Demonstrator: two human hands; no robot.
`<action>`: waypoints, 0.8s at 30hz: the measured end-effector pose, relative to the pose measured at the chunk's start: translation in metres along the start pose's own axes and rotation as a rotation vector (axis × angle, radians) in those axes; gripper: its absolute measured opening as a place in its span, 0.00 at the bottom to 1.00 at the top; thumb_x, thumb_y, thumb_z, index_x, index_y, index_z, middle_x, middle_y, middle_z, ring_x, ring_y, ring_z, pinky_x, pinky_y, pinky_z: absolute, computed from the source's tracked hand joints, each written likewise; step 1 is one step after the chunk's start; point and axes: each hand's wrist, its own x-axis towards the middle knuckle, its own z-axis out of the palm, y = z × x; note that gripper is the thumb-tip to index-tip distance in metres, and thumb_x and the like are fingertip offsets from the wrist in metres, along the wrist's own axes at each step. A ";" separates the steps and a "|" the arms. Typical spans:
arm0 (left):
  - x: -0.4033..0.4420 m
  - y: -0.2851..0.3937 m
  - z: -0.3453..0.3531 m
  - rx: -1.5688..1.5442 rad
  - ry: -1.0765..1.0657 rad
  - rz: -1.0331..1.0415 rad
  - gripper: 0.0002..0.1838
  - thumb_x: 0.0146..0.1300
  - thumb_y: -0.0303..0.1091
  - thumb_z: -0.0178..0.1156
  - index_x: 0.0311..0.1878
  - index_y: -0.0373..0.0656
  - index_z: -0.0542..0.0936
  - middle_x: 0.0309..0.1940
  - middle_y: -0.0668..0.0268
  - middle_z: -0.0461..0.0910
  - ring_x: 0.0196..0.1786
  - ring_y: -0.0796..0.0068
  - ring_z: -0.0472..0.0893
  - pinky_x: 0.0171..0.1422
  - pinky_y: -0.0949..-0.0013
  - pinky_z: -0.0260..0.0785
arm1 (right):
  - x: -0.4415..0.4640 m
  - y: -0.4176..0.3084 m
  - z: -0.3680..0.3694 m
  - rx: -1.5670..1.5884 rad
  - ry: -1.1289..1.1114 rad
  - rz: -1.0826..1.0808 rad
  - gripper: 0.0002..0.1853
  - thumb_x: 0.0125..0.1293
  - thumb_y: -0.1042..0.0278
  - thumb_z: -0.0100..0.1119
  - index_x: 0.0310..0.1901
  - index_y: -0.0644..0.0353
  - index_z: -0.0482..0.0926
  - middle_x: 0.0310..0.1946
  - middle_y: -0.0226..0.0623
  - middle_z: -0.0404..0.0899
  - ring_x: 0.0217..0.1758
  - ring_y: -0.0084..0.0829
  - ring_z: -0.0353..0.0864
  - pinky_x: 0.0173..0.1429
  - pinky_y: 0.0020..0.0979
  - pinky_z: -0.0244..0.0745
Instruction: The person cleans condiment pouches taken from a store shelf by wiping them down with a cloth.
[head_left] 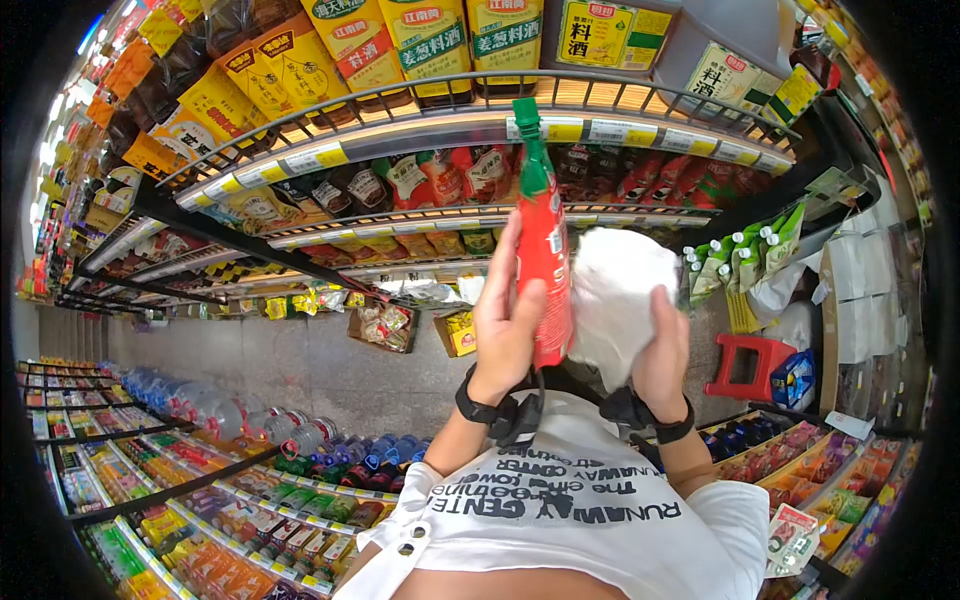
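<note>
My left hand (508, 325) grips a sauce bottle (545, 260) with a red body and a green neck and cap. The bottle stands nearly upright in view, its cap overlapping the shelf edge behind it. A crumpled white cloth (622, 295) is held in my right hand (660, 350), close beside the bottle on its right. The fingers of the right hand are curled at the cloth's right edge, partly hidden by it. Black bands circle both wrists.
Ahead is a shelf rack with a wire guard rail (430, 82), holding cooking-wine bottles (430, 45) and sauce pouches (440, 178) below. Boxes (382, 328) sit on the floor. A red stool (738, 366) stands at right; water bottles (215, 400) line the left.
</note>
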 end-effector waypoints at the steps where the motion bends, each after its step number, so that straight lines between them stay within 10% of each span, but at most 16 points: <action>1: -0.002 -0.011 -0.002 0.196 -0.001 0.062 0.37 0.63 0.28 0.57 0.73 0.36 0.51 0.71 0.53 0.56 0.70 0.61 0.63 0.70 0.62 0.56 | 0.000 -0.004 0.003 -0.180 -0.123 0.012 0.21 0.74 0.55 0.44 0.44 0.67 0.79 0.37 0.32 0.81 0.41 0.19 0.77 0.46 0.24 0.70; 8: 0.004 -0.031 0.002 0.927 -0.180 0.681 0.41 0.51 0.28 0.68 0.68 0.46 0.57 0.69 0.38 0.54 0.68 0.34 0.59 0.68 0.42 0.51 | 0.024 -0.015 0.035 -0.018 -0.303 -0.146 0.16 0.70 0.62 0.54 0.51 0.67 0.74 0.45 0.31 0.79 0.44 0.16 0.76 0.48 0.22 0.72; 17: -0.005 -0.015 -0.016 0.636 -0.101 0.229 0.41 0.57 0.42 0.66 0.67 0.39 0.54 0.52 0.65 0.63 0.55 0.73 0.66 0.65 0.65 0.56 | 0.020 -0.023 0.021 -0.360 -0.433 -0.198 0.12 0.70 0.66 0.53 0.43 0.68 0.79 0.34 0.32 0.82 0.36 0.17 0.77 0.42 0.24 0.74; 24: -0.022 -0.026 -0.025 0.203 -0.065 -0.018 0.28 0.67 0.55 0.52 0.52 0.36 0.73 0.50 0.60 0.71 0.52 0.66 0.72 0.58 0.67 0.62 | 0.015 -0.019 0.017 -0.563 -0.677 -0.303 0.10 0.69 0.66 0.52 0.43 0.65 0.78 0.33 0.44 0.82 0.35 0.40 0.82 0.39 0.32 0.74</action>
